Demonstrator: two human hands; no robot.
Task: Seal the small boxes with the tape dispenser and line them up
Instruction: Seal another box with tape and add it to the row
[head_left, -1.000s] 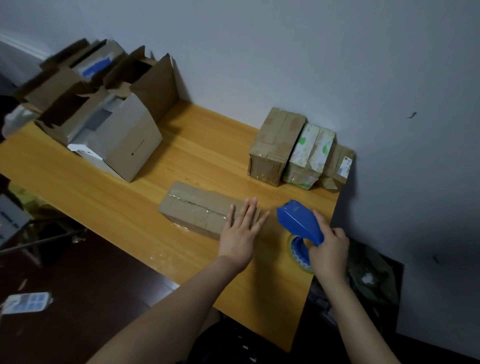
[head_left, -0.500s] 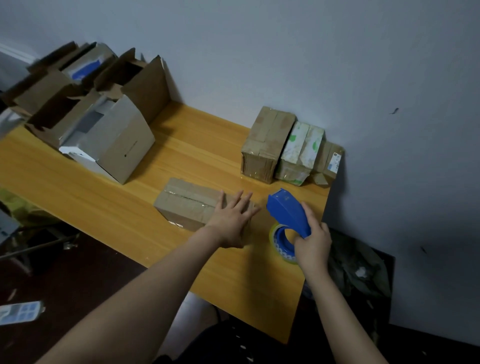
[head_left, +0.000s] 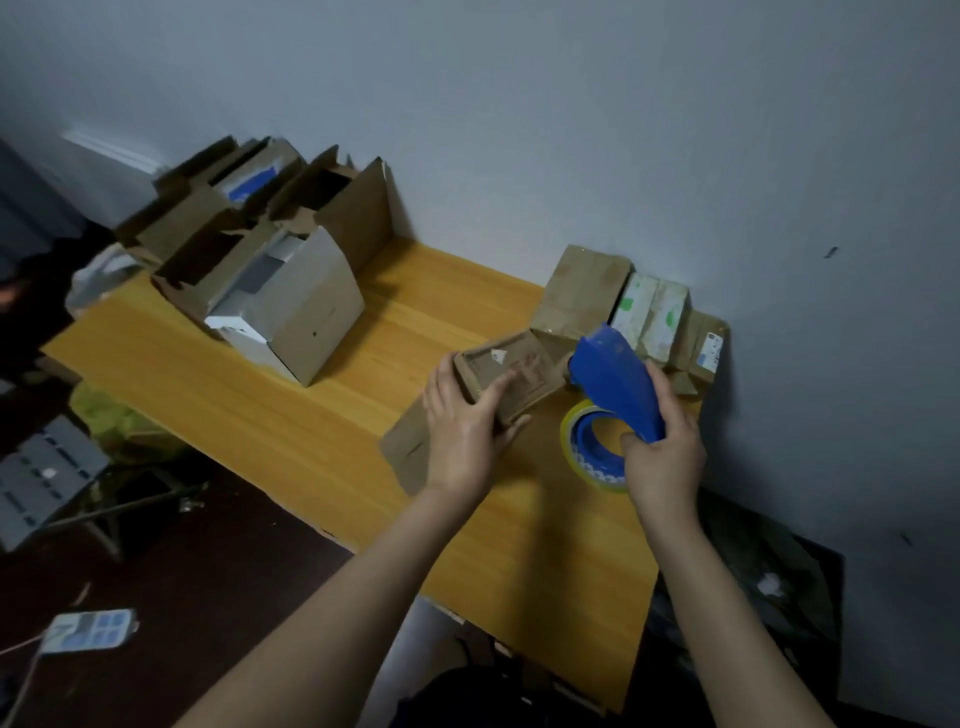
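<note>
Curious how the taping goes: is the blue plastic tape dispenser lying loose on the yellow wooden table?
No, the right hand grips the blue plastic tape dispenser, next to the brown cardboard box that the left hand holds.

We see our left grip (head_left: 462, 431) curled round the near end of a small cardboard box (head_left: 511, 371), which is tipped up over the wooden worktop (head_left: 260, 395). Just to its right, our right grip (head_left: 662, 457) holds the blue tape dispenser (head_left: 615, 379). Behind them, closed boxes (head_left: 582, 291) stand in a row along the wall, and open cartons (head_left: 291, 306) crowd the far left end.
</note>
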